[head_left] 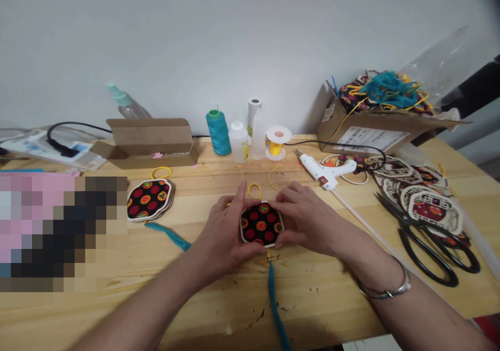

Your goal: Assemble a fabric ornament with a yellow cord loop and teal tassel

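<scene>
Between my two hands lies a patterned fabric pendant [261, 226], black with red and orange flower medallions and a pale rim. A yellow cord loop [254, 190] comes out of its top, and a teal tassel [274, 299] trails from its bottom. My left hand [230, 228] grips its left edge, thumb along the lower side. On the right edge, my right hand [302, 218] closes its fingers and thumb around the corners. To the left rests a stack of similar pendants [148, 200] with its own yellow loop and teal tassel [167, 235].
White glue gun [326, 168], black scissors [425, 236] and loose patterned pieces [433, 210] lie at right, below a filled cardboard box [367, 127]. Teal thread [219, 132], a clear bottle [238, 142] and a yellow cord spool [276, 145] stand behind. An open box [156, 155] is back left.
</scene>
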`<state>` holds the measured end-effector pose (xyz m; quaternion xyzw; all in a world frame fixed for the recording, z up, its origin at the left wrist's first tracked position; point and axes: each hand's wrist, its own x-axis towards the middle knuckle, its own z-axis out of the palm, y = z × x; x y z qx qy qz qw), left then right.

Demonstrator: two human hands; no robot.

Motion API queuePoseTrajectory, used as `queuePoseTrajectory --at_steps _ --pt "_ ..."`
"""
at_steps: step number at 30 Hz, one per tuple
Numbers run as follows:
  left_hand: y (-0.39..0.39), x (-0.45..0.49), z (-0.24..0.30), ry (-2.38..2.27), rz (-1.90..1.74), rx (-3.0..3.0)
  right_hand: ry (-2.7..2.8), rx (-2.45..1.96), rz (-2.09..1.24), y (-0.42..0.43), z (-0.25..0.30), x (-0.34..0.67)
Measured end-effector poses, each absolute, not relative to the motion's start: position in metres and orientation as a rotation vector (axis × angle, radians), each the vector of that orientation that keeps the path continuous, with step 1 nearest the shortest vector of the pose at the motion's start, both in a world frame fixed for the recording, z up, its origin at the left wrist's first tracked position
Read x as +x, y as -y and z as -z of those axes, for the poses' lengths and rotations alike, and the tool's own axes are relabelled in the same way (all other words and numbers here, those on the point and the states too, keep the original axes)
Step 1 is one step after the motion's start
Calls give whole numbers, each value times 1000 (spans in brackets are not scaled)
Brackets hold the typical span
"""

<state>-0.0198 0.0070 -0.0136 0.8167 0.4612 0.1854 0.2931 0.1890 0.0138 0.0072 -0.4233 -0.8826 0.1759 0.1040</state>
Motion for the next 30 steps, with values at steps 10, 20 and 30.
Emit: queuePoseTrajectory --at_steps 10,20,30 --pt "-9 -20 14 -1229 -478 2182 2607 -1249 -518 -14 -6 189" --pt "-6 -22 15 -1206 -491 2230 2617 -1266 -497 -10 -11 188" --pt "-8 -26 16 -1175 -494 2220 2592 -1265 -524 -8 -14 188"
